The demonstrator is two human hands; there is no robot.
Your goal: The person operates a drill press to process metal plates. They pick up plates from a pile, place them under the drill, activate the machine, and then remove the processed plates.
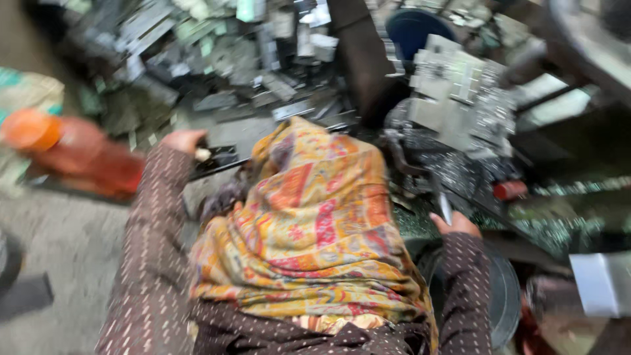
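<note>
At 9 o'clock of the scarf (315, 217), left hand (183, 141) closed on a dark metal piece (213, 158); at 3 o'clock, right hand (455, 224) pinching a thin metal strip (445, 207) beneath stacked stampings (453, 82).

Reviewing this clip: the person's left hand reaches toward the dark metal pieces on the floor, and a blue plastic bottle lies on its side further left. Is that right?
Not quite. In the head view the plastic bottle lying on its side is orange-red, not blue. The rest stands: the left hand reaches toward the dark metal pieces on the floor, with the bottle further left.
</note>
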